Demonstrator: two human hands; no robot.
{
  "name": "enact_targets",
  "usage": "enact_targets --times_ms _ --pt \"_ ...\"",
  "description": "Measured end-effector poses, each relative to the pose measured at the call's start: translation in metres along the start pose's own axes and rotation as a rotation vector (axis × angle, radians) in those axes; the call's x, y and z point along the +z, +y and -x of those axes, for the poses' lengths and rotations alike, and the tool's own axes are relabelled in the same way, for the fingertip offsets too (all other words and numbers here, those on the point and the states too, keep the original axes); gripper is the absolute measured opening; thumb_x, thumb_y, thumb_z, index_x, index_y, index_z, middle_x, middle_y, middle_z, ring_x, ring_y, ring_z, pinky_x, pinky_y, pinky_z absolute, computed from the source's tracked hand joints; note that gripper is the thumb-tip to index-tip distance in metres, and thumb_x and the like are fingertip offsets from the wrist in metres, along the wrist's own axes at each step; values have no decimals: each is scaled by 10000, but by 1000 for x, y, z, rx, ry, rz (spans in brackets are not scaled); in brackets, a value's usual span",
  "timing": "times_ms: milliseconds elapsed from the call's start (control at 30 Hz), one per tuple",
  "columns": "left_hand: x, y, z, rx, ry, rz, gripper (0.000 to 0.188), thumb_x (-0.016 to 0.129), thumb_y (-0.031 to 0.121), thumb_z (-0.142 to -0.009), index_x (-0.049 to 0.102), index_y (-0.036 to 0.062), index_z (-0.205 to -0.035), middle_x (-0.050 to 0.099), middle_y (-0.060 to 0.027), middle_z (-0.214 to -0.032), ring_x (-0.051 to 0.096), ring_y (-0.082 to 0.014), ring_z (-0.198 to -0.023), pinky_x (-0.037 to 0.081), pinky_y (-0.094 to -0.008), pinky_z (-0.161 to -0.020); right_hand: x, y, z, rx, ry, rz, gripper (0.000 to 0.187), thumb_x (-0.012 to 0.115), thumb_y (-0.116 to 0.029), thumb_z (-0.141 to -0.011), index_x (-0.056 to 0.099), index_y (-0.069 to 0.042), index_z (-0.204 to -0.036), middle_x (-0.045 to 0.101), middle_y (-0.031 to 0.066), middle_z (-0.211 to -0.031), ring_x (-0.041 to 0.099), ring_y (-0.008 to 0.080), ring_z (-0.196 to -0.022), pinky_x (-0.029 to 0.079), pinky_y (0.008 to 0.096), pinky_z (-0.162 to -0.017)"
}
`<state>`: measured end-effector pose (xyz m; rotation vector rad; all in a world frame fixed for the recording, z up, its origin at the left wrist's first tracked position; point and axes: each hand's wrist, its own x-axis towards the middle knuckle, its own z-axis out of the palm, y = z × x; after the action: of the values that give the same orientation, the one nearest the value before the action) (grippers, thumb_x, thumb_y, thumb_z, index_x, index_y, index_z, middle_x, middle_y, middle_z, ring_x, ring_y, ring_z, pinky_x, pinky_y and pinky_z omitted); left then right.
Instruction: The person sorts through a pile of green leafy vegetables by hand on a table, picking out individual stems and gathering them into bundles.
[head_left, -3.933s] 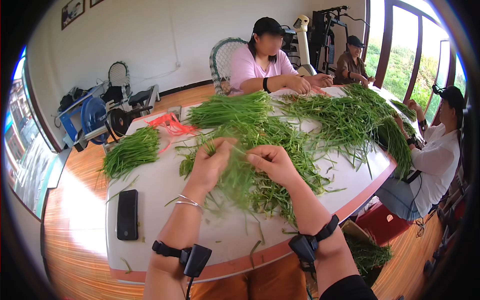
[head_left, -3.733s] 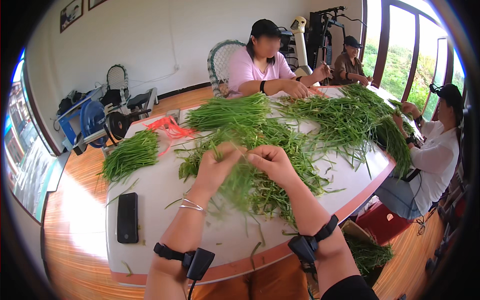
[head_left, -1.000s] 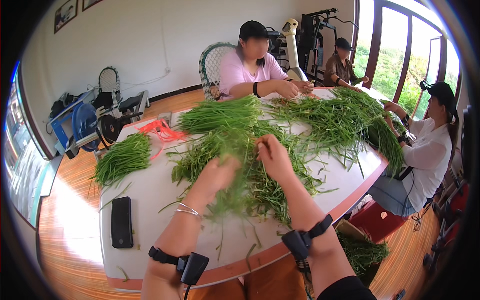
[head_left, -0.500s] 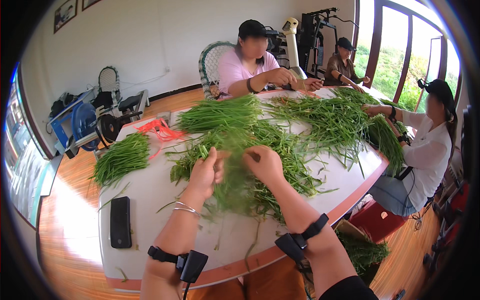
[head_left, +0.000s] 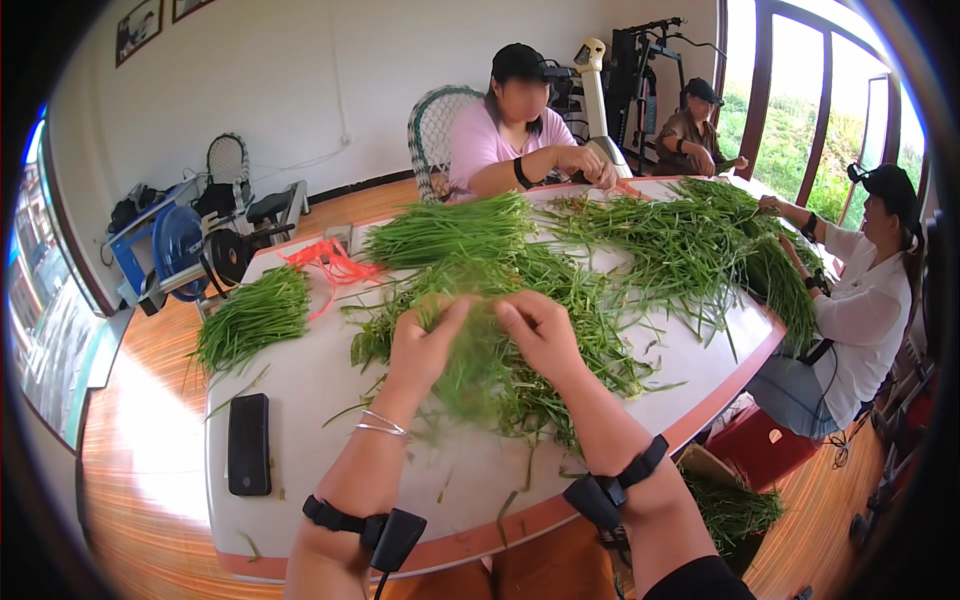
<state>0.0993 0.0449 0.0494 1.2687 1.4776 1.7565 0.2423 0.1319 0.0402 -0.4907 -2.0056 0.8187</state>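
Closed around a small bunch of garlic chives (head_left: 466, 372), my left hand (head_left: 424, 345) is over the middle of the near table side. The chives hang down blurred between my hands. My right hand (head_left: 541, 338) is right beside it with thumb and fingers pinched at the top of the bunch; what it grips is too small to make out. Beneath and behind lies a loose heap of chives (head_left: 575, 310). A neater stack of chives (head_left: 452, 232) rests beyond my left hand. Farther left is a tidy bundle of chives (head_left: 255, 315) near red plastic ties (head_left: 335, 264).
A black phone (head_left: 249, 443) lies on the white table (head_left: 330, 430) at left. Another large chive heap (head_left: 680, 235) covers the far right. Three people sit around the table. A red box (head_left: 765, 450) and a container of green scraps (head_left: 735, 510) stand on the floor at right.
My right hand has come in closer to my left hand, and the two are now almost touching at the bunch. The view has shifted slightly. The person in pink has brought their hands together.
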Motion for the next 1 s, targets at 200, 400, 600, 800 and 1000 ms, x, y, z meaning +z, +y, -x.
enact_targets --times_ms 200,400,600,800,1000 --pt "0 -9 1 -152 -270 50 202 546 244 -895 614 55 -918 411 65 -522 315 -23 -445 247 -192 -416 -6 10 -4 -197 58 -129 224 591 -144 -851 611 -44 -1051 561 91 -909 569 167 -748 451 289 -643" --pt "0 -10 0 -55 -301 -134 155 612 199 -852 646 48 -852 586 5 -635 396 -21 -483 304 -180 -444 -7 13 -3 -87 -203 -228 207 655 -131 -798 630 -26 -975 563 68 -812 531 127 -674 431 280 -592" --pt "-5 -25 -4 -12 -141 -132 185 691 201 -782 649 22 -796 622 -21 -657 469 -45 -536 364 -202 -509 -8 8 -1 155 -304 -117 158 668 -137 -784 638 -15 -880 584 64 -759 534 116 -660 441 283 -603" --pt "-7 -19 -4 -83 -184 -126 182 691 202 -777 637 27 -780 622 -24 -642 472 -44 -544 364 -194 -517 -37 26 -12 178 504 -466 116 554 -131 -878 582 -18 -886 546 -11 -673 445 28 -547 360 174 -480" --pt "-9 -12 -6 -216 -106 6 212 509 270 -910 580 82 -841 366 74 -534 356 -35 -503 278 -183 -483 -50 38 -9 85 514 466 240 637 -117 -775 617 -28 -997 613 89 -793 564 217 -642 469 328 -614"
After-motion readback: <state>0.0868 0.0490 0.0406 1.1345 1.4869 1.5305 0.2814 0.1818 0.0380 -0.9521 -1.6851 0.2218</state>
